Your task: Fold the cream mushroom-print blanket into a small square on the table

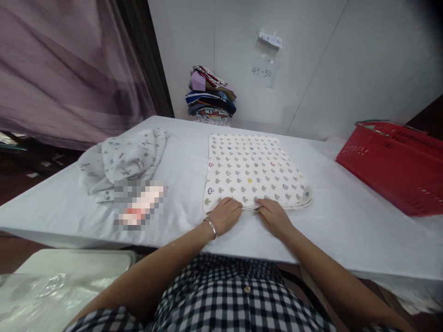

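Observation:
A folded white cloth (249, 168) with rows of small grey and coloured mushroom prints lies flat in front of me. Several layers show along its near edge, and its near right corner is rounded. My left hand (226, 216) grips that near edge toward the left, fingers on top. A short way to the right, my right hand (276, 217) holds the same edge, its thumb tucked under or against the layers. A crumpled white cloth (128, 159) with a grey print lies loose on the left.
A white-covered table (328, 235) carries everything. On the right stands a red plastic basket (387, 166). A stack of folded clothes (212, 99) rises behind the table's far edge by the wall. A pixelated item (141, 207) lies at left. Below it is a white lid (79, 263).

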Tool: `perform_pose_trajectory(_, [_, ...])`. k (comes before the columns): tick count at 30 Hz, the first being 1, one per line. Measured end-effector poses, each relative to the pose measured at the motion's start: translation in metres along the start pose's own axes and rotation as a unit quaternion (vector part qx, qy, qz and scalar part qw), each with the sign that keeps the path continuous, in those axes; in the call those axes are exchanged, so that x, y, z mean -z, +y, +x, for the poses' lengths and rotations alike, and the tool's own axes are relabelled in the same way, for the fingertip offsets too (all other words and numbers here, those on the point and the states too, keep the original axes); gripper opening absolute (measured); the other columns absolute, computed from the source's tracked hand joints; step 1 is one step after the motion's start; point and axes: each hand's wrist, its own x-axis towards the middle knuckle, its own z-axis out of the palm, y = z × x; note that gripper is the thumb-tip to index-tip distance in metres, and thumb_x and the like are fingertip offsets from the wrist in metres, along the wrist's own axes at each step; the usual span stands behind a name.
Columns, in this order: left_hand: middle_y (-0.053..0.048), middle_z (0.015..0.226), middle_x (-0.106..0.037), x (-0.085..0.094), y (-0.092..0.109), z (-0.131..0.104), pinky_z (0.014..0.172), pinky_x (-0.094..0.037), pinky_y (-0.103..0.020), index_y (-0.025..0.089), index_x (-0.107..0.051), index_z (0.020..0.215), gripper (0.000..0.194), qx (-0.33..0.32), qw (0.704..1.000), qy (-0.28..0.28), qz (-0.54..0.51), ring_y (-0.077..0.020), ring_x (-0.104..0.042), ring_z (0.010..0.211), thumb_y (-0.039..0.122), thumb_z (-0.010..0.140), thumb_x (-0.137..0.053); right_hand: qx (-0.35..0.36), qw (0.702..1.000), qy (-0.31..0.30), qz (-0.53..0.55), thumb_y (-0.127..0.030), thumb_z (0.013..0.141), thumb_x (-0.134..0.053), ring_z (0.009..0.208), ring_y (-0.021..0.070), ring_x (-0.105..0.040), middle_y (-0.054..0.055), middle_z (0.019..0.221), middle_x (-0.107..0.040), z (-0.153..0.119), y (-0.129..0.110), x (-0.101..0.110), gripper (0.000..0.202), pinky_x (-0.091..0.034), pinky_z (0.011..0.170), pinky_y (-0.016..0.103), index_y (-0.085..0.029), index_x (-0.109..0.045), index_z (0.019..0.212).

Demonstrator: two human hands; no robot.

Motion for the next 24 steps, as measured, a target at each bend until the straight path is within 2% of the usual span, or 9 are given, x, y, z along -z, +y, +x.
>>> perform_pose_trajectory(3, [-0.003,0.090,-0.063,0.0005,0.0005,0.0000,0.090,-0.037,-0.034,0.016,-0.055,0.079,0.017,0.009,1.000,0.006,0.006,-0.0132,-0.055,0.082,0.010,0.086,-0.041,0.004,1.000,0.016,-0.015,-0.014,0.089,-0.042,0.109,0.0223,-0.049,0.010,0.117,-0.058,0.0004,-0.0016,0.0006,0.021,-0.043,0.088,0.039,-0.017,-0.062,0.083])
perform_pose_trajectory(9, [-0.001,0.075,-0.061,-0.0042,0.0013,0.0009,0.092,-0.035,-0.034,0.016,-0.055,0.079,0.019,0.050,0.998,-0.017,0.017,-0.0123,-0.055,0.072,0.011,0.087,-0.038,0.021,0.999,0.040,-0.012,-0.013,0.087,-0.045,0.104,0.0222,-0.050,0.011,0.109,-0.061,0.0001,-0.0010,-0.0008,0.018,-0.043,0.086,0.038,-0.016,-0.062,0.085])
perform_pose_trajectory(13, [-0.001,0.070,-0.058,-0.0064,0.0014,0.0001,0.092,-0.034,-0.034,0.015,-0.054,0.076,0.019,0.044,0.997,-0.035,0.045,-0.0127,-0.053,0.068,0.011,0.086,-0.038,0.029,0.999,0.022,0.014,-0.012,0.088,-0.042,0.101,0.0213,-0.050,0.011,0.103,-0.061,-0.0022,0.0023,-0.0012,0.019,-0.042,0.083,0.037,-0.016,-0.061,0.088])
perform_pose_trajectory(19, [-0.002,0.076,-0.058,0.0013,0.0057,0.0022,0.091,-0.034,-0.034,0.015,-0.054,0.078,0.020,0.032,0.996,-0.072,0.051,-0.0137,-0.053,0.074,0.008,0.086,-0.037,0.020,0.999,-0.019,0.025,-0.013,0.089,-0.040,0.088,0.0186,-0.051,0.010,0.095,-0.061,-0.0041,0.0046,-0.0024,0.021,-0.040,0.076,0.033,-0.015,-0.060,0.086])
perform_pose_trajectory(24, [-0.005,0.098,-0.060,0.0024,0.0094,0.0074,0.088,-0.035,-0.035,0.015,-0.054,0.091,0.017,0.026,0.995,-0.090,0.037,-0.0171,-0.053,0.091,0.015,0.089,-0.037,0.012,0.999,-0.024,0.026,-0.013,0.090,-0.038,0.087,0.0185,-0.051,0.010,0.093,-0.061,-0.0029,0.0039,-0.0033,0.023,-0.039,0.075,0.033,-0.015,-0.060,0.086])
